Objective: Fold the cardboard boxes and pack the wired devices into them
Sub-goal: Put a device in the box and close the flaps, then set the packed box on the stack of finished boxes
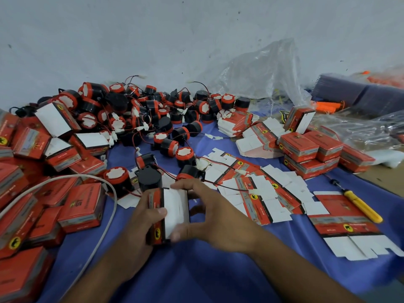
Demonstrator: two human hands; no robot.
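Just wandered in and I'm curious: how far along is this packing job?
Done: closed red cardboard boxes piled at the left and stacked at the right. In hand: the left hand and right hand hold one red-and-white cardboard box. Still to do: a heap of black-and-red round wired devices and many flat unfolded box blanks on the blue cloth.

One screwdriver [360, 207]; one white cable [80, 175]; wired devices [184, 156], dozens; boxes [82, 206], dozens.

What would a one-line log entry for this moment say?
step: folding box | left hand: grips box | right hand: pinches box | devices: piled behind
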